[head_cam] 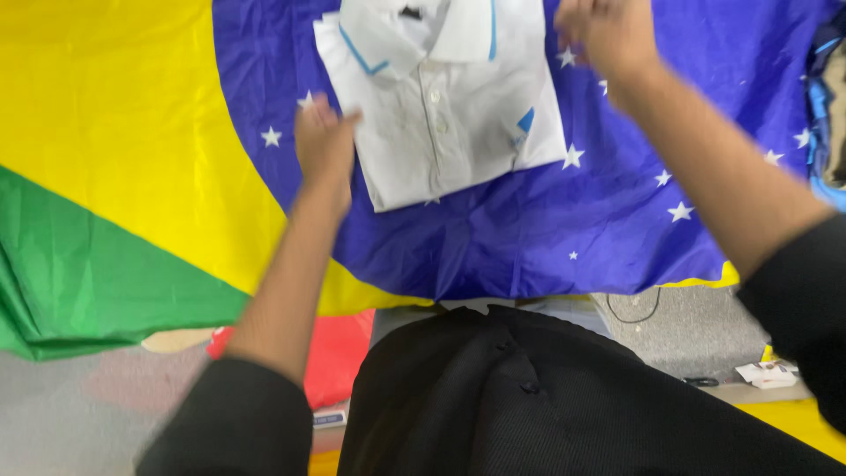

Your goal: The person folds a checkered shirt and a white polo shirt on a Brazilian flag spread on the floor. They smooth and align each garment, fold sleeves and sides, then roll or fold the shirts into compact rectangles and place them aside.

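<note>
While the folded white polo shirt (445,97) lies flat, left hand (324,141) open at its left edge and right hand (608,33) open, empty off its top-right corner, folding seems finished; squaring edges likely remains.

a flag (546,220) in blue with white stars, yellow and green covers the surface; a folded white polo shirt (449,115) lies on its blue part.

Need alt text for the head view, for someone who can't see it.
A folded white polo shirt lies on a blue, yellow and green flag cloth; the left hand touches its left edge, the right hand hovers blurred at its top right corner.
</note>
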